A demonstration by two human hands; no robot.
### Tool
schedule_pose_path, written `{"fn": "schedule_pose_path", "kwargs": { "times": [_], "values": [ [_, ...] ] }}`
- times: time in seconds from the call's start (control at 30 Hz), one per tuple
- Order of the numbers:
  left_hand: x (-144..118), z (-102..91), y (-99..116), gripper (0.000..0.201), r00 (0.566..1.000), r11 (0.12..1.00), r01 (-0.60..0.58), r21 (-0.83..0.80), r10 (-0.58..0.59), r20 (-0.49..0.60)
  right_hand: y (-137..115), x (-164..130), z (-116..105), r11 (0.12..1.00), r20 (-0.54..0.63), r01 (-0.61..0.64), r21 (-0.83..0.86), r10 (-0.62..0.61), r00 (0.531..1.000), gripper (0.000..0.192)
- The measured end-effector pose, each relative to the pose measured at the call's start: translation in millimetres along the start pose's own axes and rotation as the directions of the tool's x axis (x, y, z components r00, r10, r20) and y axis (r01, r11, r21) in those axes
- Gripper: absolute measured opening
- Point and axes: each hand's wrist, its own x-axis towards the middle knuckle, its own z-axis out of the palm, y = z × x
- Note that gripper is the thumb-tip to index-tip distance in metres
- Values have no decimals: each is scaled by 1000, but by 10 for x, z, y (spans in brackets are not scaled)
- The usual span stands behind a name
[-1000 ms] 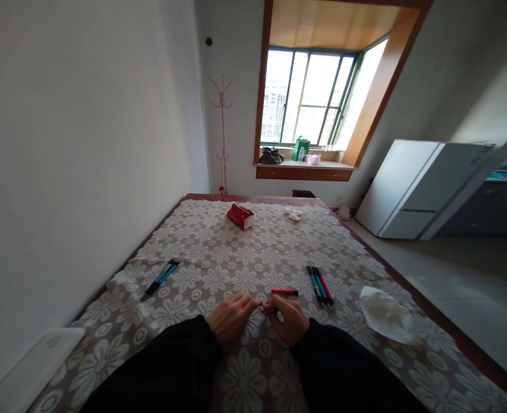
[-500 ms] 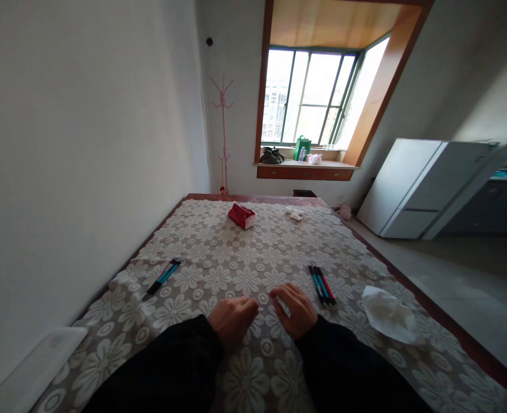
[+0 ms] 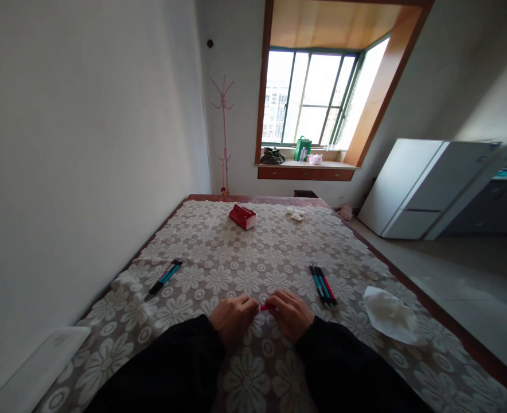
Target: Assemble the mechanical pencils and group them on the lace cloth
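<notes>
My left hand (image 3: 235,316) and my right hand (image 3: 291,314) are close together above the near middle of the table, both with fingers curled in. Between their fingertips a short red stretch of a slim pen (image 3: 267,307) shows; both hands pinch it, and its ends are hidden by the fingers. Right of my right hand, several pens (image 3: 322,284) in black, blue and red lie side by side. To the left, beyond my left sleeve, another small group of black, blue and red pens (image 3: 164,279) rests on the cloth.
A flower-patterned lace cloth (image 3: 247,281) covers the table. Toward the far end are a red tissue pack (image 3: 242,216) and crumpled white tissue (image 3: 295,214). A white paper sheet (image 3: 391,315) lies at right, a whitish flat case (image 3: 38,367) at near left. A wall (image 3: 85,143) borders the left side.
My two hands have drawn together. The red part of the pen now shows between their fingertips, where it was hidden before. The pen groups have stayed put.
</notes>
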Motion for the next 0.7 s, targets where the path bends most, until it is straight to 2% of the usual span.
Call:
{"fn": "schedule_pose_path", "kwargs": {
  "times": [0.13, 0.23, 0.37, 0.43, 0.57, 0.7],
  "values": [
    [-1, -1, -6, 23, 1000, 998, 0, -68, -1, -12, 3, -14, 27, 992, 33, -22, 121, 18, 999, 16],
    [-9, -61, 9, 21, 999, 979, -10, -205, 2, -37, 4, -18, 37, 986, 26, -52, 159, 49, 998, 16],
    [-37, -146, 20, 64, 997, 918, -79, -389, 70, -35, 2, -13, 40, 987, 22, -47, 154, 44, 999, 16],
    [-43, -148, 10, 77, 994, 890, -105, -444, 94, -46, 2, -9, 38, 988, 19, -48, 146, 46, 999, 16],
    [-24, -94, -23, 78, 989, 844, -149, -515, 114, -98, 5, -5, 39, 990, 21, -30, 141, 28, 999, 19],
    [-2, -68, -38, 72, 990, 842, -139, -521, 111, -86, 19, -8, 53, 990, 22, -25, 140, 22, 1000, 20]
  ]
}}
